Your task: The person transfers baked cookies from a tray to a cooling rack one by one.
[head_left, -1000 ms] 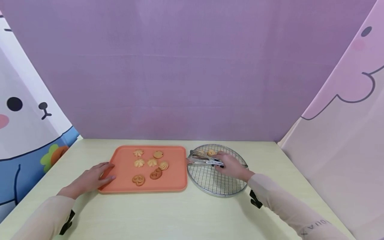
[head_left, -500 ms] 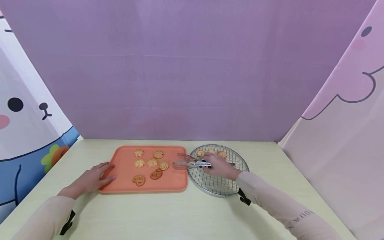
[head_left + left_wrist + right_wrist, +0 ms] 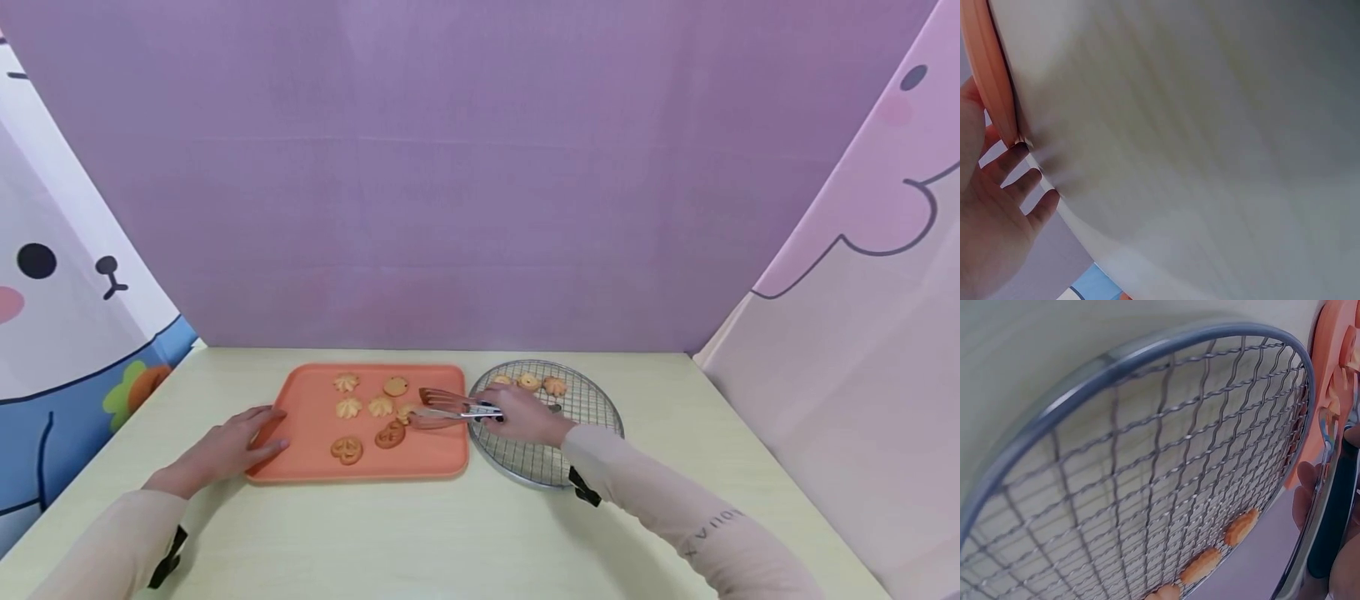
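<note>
My right hand (image 3: 517, 414) holds metal food tongs (image 3: 480, 411) over the right part of the orange tray (image 3: 435, 462). The tongs' ends stand apart, the nearer one beside a swirled cookie (image 3: 405, 414), which it partly hides. In the right wrist view, the dark grip of the tongs (image 3: 1335, 512) lies in the hand. My left hand (image 3: 228, 450) rests at the tray's left rim, fingers spread, thumb over the edge. In the left wrist view, several left fingertips (image 3: 1047, 203) touch the table beside the rim. A pretzel-shaped cookie (image 3: 390, 434) lies just left of the tongs.
A round wire rack (image 3: 555, 467) stands right of the tray, close to it. Three cookies lie along its far side, among them a flower-shaped one (image 3: 555, 386). Several more cookies, including another pretzel-shaped one (image 3: 347, 451), lie on the tray. A purple backdrop (image 3: 480, 208) rises behind the table.
My right hand has moved left with the tongs, from above the rack to over the tray. A third cookie now shows on the rack. The left hand has stayed put.
</note>
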Demonstrator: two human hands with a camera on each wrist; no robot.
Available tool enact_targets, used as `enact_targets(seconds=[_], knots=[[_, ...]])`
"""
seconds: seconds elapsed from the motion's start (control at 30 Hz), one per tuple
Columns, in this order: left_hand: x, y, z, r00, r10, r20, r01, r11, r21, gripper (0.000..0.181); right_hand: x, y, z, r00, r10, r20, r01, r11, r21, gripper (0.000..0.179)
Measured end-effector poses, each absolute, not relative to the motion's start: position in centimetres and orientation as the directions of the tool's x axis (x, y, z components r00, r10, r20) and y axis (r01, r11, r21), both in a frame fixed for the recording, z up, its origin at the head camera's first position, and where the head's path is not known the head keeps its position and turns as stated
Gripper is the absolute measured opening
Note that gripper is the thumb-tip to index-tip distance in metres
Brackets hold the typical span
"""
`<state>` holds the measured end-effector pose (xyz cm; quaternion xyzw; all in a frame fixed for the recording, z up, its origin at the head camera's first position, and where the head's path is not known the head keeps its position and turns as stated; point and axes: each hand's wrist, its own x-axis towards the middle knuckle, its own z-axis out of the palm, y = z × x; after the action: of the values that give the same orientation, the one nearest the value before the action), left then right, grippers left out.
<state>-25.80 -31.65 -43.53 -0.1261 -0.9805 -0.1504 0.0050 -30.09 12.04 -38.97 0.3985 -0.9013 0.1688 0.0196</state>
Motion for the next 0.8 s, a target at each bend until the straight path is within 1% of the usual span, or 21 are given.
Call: enact_targets(seconds=[0.27,0.43,0.53,0.8], knots=[[-25.7,-31.5,-43.5,-0.969,0.240,0.051,0.244,0.923,0.299,0.068,-30.3,11.2,-39.2,-0.705,-0.691,0.160,-0.701,0.644,-0.306,0.029],[-25.6,-31.4,-43.5,-0.970,0.237,0.056,0.243,0.923,0.299,0.068,-30.7,11.0,-39.5,-0.725,-0.676,0.134,-0.680,0.669,-0.300,0.034],[-25.6,-31.4,-43.5,-0.970,0.235,0.055,0.241,0.924,0.298,0.068,-30.9,10.9,-39.6,-0.724,-0.676,0.135,-0.681,0.670,-0.296,0.036],[-25.5,-31.4,-43.5,-0.971,0.233,0.056,0.239,0.924,0.298,0.069,-31.2,10.5,-40.0,-0.716,-0.676,0.176,-0.694,0.661,-0.285,0.034]])
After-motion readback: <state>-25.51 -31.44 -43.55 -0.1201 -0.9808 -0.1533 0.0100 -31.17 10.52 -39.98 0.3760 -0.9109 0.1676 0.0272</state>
